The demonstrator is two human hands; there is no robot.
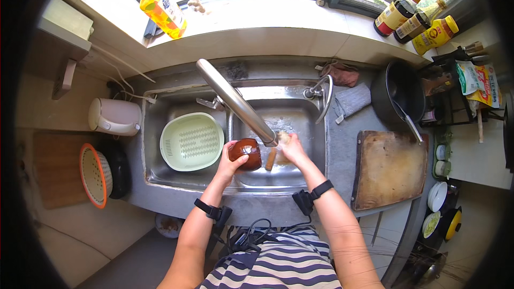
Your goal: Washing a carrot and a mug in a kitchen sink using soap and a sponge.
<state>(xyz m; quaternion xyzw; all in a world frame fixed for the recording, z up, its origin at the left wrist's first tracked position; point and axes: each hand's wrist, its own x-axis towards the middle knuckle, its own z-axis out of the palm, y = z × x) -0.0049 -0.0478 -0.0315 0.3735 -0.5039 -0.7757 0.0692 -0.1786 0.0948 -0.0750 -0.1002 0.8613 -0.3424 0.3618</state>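
My left hand [229,163] grips a glossy brown rounded pot [245,155] over the right sink basin [309,168]. Its opening is not plain to see from above. Beneath the outlet of the steel faucet [237,102], my right hand [294,149] holds a small pale thing [284,137], partly hidden by the fingers and spout; I cannot tell what it is. Between both hands lies a short brown, stick-like piece [270,159] in the basin. A light green plastic colander basket [192,142] sits in the left basin, close to my left hand.
A white electric kettle [116,116] and an orange-rimmed colander [95,175] stand left of the sink. To the right are a worn wooden cutting board [391,170], a dark deep pot [397,92] and grey cloth [352,101]. A dish soap bottle [164,12] stands on the sill.
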